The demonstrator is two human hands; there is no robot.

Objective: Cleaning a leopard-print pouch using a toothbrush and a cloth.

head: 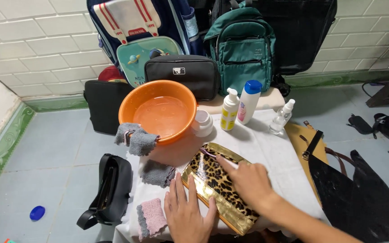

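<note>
We counted one leopard-print pouch (221, 191) with gold trim, lying flat on the white cloth (266, 148) that covered the small table. Our left hand (186, 211) lay open, fingers spread, pressing on the pouch's near edge. Our right hand (247, 180) rested on top of the pouch, fingers curled around a thin pale brush (219, 157) whose tip reached the pouch's far corner.

We saw three small cloths: one grey cloth (137, 138) draped over the rim of the orange basin (158, 114), a second grey one (157, 173) flat on the table, and a pink-and-grey one (150, 218) at the near edge. The one basin held shallow water. Beside it stood three bottles: a yellow-labelled pump bottle (229, 110), a white bottle with a blue cap (248, 101) and a clear spray bottle (282, 117), plus one small white cup (202, 123).
</note>
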